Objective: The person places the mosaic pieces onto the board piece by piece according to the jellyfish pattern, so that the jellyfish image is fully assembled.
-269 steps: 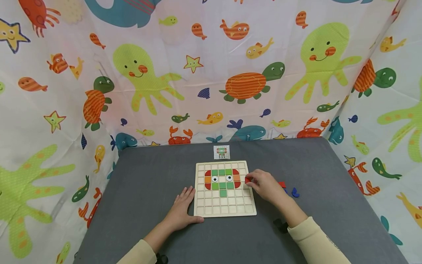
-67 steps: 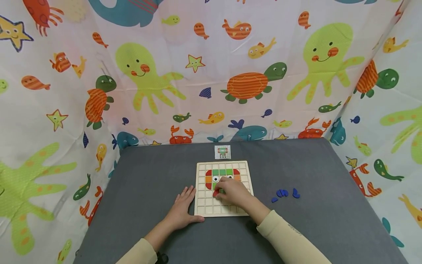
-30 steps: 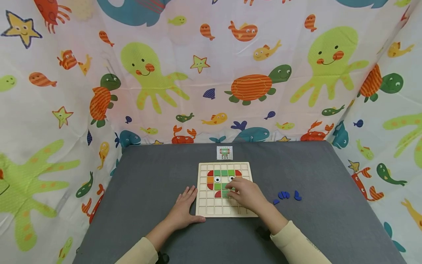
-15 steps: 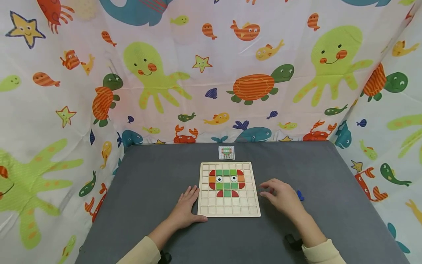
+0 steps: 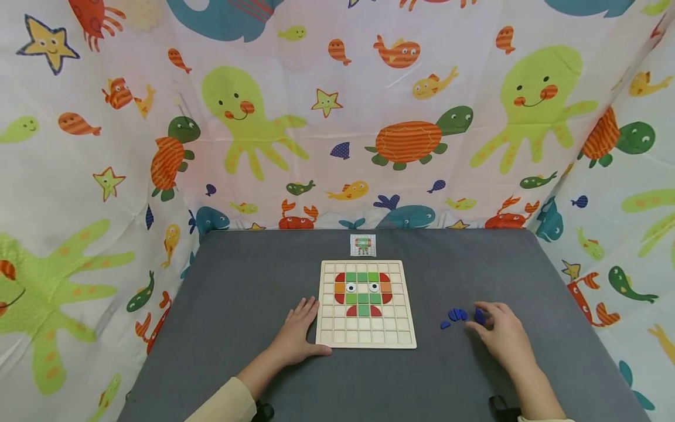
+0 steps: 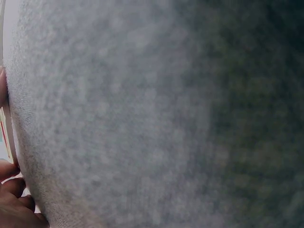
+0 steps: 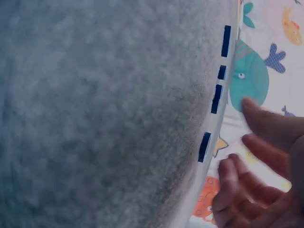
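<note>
A wooden grid board (image 5: 366, 337) lies on the table with a figure of red, orange and green tiles and two eye tiles on it. My left hand (image 5: 296, 334) rests at the board's left edge, fingers straight and thumb at the near left corner. To the board's right, my right hand (image 5: 503, 335) is over a blue piece (image 5: 479, 316), thumb and fingers parted on either side of it. In the right wrist view the fingers (image 7: 249, 190) hold nothing and the blue pieces (image 7: 216, 99) lie on the table. The left wrist view shows mostly blurred grey cloth.
Several more blue pieces (image 5: 457, 315) lie just left of my right hand. A small printed card (image 5: 362, 245) with a tile picture lies behind the board. The grey table (image 5: 253, 275) ends at a patterned curtain (image 5: 327, 146) at the back and sides.
My right hand placed red pieces on either side of the lower green tile, then moved off the board rightward to the blue pieces. The left hand stays at the board's edge.
</note>
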A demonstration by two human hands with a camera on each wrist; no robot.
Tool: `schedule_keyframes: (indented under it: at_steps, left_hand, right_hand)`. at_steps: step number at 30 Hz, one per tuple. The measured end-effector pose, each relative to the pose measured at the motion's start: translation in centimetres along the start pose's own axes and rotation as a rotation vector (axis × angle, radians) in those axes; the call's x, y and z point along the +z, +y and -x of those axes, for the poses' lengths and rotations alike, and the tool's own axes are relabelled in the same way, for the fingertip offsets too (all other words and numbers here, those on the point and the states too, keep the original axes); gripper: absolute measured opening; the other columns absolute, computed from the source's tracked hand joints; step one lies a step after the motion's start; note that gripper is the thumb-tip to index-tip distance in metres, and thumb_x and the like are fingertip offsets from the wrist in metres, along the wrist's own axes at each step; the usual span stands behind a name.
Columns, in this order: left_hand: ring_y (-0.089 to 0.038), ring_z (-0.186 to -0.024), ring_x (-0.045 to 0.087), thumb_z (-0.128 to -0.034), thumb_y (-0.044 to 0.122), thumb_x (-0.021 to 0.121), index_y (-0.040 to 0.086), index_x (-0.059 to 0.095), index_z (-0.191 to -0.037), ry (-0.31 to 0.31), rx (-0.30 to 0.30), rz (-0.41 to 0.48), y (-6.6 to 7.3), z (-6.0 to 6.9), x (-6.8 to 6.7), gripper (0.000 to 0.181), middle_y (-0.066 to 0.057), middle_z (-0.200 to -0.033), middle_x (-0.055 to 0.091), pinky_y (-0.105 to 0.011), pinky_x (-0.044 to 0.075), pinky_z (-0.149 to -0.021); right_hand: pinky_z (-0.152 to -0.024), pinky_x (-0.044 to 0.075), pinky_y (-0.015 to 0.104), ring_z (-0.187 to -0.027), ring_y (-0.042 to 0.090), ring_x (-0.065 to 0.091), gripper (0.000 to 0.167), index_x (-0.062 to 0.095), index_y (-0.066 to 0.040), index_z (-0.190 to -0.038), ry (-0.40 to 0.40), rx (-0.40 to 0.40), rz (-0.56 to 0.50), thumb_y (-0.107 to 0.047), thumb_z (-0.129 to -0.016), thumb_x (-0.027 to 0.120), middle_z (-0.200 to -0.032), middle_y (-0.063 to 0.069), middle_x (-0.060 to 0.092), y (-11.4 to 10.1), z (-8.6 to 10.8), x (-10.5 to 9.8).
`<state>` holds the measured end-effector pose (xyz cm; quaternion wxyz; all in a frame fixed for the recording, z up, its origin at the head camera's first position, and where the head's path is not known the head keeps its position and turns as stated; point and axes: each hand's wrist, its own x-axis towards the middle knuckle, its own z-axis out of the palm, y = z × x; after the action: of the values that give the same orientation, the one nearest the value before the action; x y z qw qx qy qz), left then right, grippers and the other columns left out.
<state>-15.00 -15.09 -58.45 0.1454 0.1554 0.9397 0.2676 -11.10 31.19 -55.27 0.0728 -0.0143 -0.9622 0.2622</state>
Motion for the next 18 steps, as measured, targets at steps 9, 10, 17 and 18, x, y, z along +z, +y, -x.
schedule_keyframes:
  at_steps: [9, 10, 17, 18]
  left_hand:
    - [-0.034, -0.157, 0.011, -0.0712, 0.06, 0.085, 0.008, 0.025, -0.161, 0.002, 0.0, -0.004, -0.1, 0.0, 0.1, 0.12, -0.012, -0.168, 0.02, -0.061, 0.015, -0.123]
    - [-0.034, -0.157, 0.011, -0.0712, 0.06, 0.085, 0.007, 0.025, -0.161, 0.002, 0.001, -0.004, -0.1, 0.0, 0.1, 0.12, -0.012, -0.168, 0.02, -0.061, 0.015, -0.123]
    - [-0.033, -0.157, 0.009, -0.0715, 0.062, 0.084, 0.009, 0.023, -0.161, -0.006, 0.0, 0.0, -0.2, 0.0, 0.0, 0.121, -0.011, -0.169, 0.019, -0.06, 0.014, -0.124]
    - [-0.033, -0.157, 0.009, -0.0714, 0.062, 0.084, 0.008, 0.023, -0.161, -0.004, -0.001, 0.002, -0.2, 0.0, 0.0, 0.121, -0.011, -0.169, 0.019, -0.06, 0.014, -0.124]
  right_hand:
    - [-0.076, 0.055, 0.055, -0.086, 0.033, 0.07, 0.049, 0.067, 0.005, -0.121, -0.153, 0.066, 0.005, -0.021, -0.083, 0.083, -0.111, 0.027, 0.064, 1.7, -0.6, -0.4]
    - [-0.076, 0.055, 0.054, -0.086, 0.032, 0.07, 0.049, 0.067, 0.005, -0.121, -0.16, 0.071, 0.006, -0.02, -0.083, 0.083, -0.111, 0.027, 0.064, 1.8, -0.6, -0.5]
    - [-0.075, 0.055, 0.052, -0.083, 0.029, 0.07, 0.041, 0.069, 0.007, -0.115, -0.163, 0.088, 0.019, -0.016, -0.084, 0.082, -0.102, 0.021, 0.065, 2.3, -1.0, -0.6]
    - [-0.075, 0.055, 0.052, -0.082, 0.029, 0.069, 0.039, 0.069, 0.006, -0.114, -0.164, 0.085, 0.023, -0.017, -0.084, 0.082, -0.101, 0.02, 0.066, 2.3, -1.1, -0.5]
